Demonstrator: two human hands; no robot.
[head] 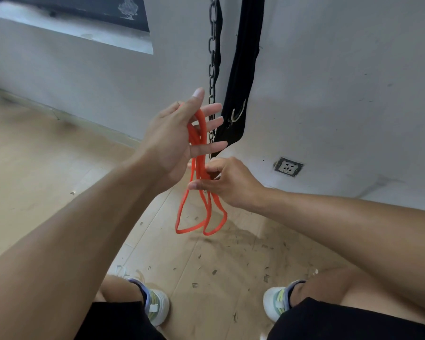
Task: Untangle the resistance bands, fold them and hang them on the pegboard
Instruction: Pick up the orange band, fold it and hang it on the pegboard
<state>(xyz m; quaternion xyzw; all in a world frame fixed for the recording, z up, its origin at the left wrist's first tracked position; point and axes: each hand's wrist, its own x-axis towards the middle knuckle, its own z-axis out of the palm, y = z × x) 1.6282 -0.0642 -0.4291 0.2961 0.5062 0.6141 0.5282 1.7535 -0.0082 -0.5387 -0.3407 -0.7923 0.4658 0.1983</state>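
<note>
Pale wood floor (47, 168), scattered with small dark flecks of debris toward 5 o'clock, meeting a grey wall (341, 82) that fills the upper half. Low on that wall at 3 o'clock, a socket plate (288, 167). Hanging from 12 o'clock, a black chain (213, 57) just beside a black strap (243, 77) carrying a metal ring (238, 114). At 11 o'clock, a dark panel (84, 11) above a pale ledge.

Near centre, an orange resistance band (198, 182), gathered into several long loops. Left hand (172, 138) raised, thumb up, fingers straight and spread, the band's upper loops draped across the palm and passing between thumb and fingers. Right hand (227, 182) just below at 4 o'clock from the left, thumb and fingers curled, pinching the strands at mid-length. Below that pinch, two loops dangling free toward 6 o'clock, apart from the floor.

At the bottom edge, bare knees, black shorts (353, 322) and two white shoes (277, 300) with yellow-green accents, planted on the floor at 7 and 5 o'clock.
</note>
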